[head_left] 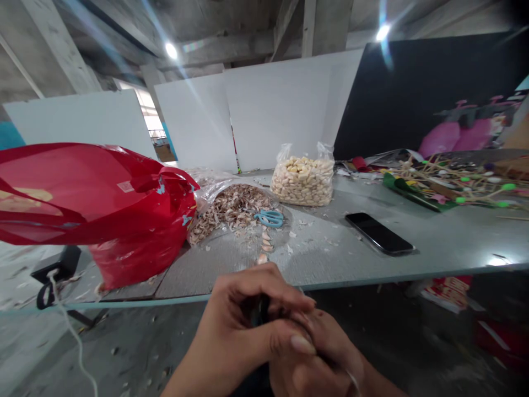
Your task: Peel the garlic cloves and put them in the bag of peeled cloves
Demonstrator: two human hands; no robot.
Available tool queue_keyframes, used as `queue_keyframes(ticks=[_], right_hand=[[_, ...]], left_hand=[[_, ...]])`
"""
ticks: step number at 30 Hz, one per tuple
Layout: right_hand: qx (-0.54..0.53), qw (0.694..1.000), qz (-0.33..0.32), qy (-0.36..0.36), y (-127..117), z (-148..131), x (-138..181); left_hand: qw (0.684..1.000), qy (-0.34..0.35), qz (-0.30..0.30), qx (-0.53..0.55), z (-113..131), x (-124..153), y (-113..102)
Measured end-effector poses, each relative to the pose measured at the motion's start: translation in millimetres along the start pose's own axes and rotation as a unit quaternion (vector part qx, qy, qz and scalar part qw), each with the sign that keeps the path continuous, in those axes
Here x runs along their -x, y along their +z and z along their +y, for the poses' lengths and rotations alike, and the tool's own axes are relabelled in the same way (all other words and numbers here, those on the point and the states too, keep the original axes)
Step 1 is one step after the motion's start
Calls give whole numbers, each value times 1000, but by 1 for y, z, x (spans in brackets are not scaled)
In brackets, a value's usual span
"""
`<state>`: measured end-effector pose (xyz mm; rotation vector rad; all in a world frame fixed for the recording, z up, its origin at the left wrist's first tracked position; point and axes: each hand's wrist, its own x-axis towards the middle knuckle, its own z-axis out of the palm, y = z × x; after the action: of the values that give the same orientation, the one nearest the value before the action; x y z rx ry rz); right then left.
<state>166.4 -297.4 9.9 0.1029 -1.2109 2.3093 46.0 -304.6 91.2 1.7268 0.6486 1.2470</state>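
My left hand (243, 325) and my right hand (326, 353) are pressed together in front of the table's near edge, fingers curled and closed. Whatever lies between them is hidden; a small dark patch shows in the gap of the left hand. Just beyond them a few unpeeled garlic cloves (266, 241) lie in a short row. Behind these, light blue-handled scissors (270, 218) rest against a heap of garlic skins (235, 205) spilling over clear plastic. Farther back stands a clear bag of peeled garlic cloves (303, 183), its top open.
A large red plastic bag (140, 220) fills the left of the table (314, 259), with a black box and white cord (68, 314) near it. To the right are a black phone (379, 232) and a pile of sticks with green tips (467, 184). Pink spray bottles (442, 138) stand behind.
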Motion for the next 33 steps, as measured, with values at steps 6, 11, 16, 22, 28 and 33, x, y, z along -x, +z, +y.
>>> queue_keyframes(ticks=[6, 11, 16, 22, 28, 33], right_hand=[[131, 976, 114, -135, 20, -21, 3], [259, 932, 220, -125, 26, -30, 6], [287, 876, 341, -182, 31, -39, 3], [215, 881, 337, -253, 19, -47, -6], [217, 891, 316, -245, 8, -42, -5], [305, 853, 357, -228, 10, -42, -3]], left_hand=[[990, 46, 100, -90, 5, 2, 0], [983, 59, 113, -131, 5, 5, 1], [976, 66, 130, -163, -2, 4, -1], [981, 15, 177, -84, -22, -9, -8], [975, 5, 214, -60, -32, -17, -7], [960, 55, 234, -141, -32, -19, -10]])
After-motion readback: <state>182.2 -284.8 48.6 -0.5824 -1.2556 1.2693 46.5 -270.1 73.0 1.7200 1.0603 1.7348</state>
